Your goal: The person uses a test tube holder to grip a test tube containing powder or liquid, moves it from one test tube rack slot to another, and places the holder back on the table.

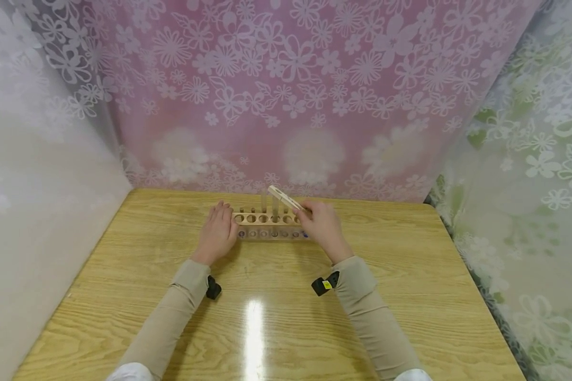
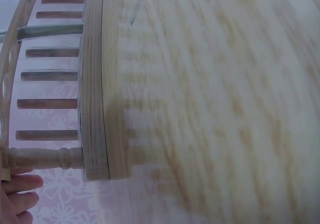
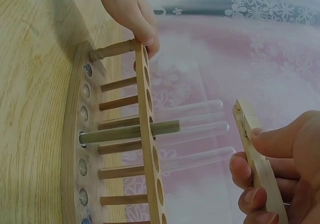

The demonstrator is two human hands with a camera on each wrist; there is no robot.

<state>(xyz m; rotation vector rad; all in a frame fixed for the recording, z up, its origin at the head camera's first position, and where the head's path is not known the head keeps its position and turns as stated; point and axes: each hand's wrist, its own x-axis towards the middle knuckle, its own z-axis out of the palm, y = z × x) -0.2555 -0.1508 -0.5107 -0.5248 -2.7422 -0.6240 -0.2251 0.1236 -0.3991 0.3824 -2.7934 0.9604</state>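
Note:
A wooden test tube rack (image 1: 269, 225) stands upright on the table. My left hand (image 1: 216, 233) grips its left end; the right wrist view shows this thumb on the upper rail's end and fingers behind. In my right hand (image 1: 321, 225) is a wooden clip (image 3: 252, 144), held between thumb and curled fingers. The clip's tip appears beside the tops of the clear glass tubes, with a gap. One tube with greenish contents (image 3: 130, 133) passes through a rail hole near the middle. Further clear tubes (image 3: 205, 156) rise behind the rail. The left wrist view shows left fingers (image 2: 22, 194) beside the end post.
Wooden pegs (image 2: 47, 104) line the back of the rack. Around it lies the wood-grain tabletop (image 1: 267, 328), with a bright reflection near the front. A pink floral sheet (image 1: 267, 106) hangs behind, with pale sheets at the left and right.

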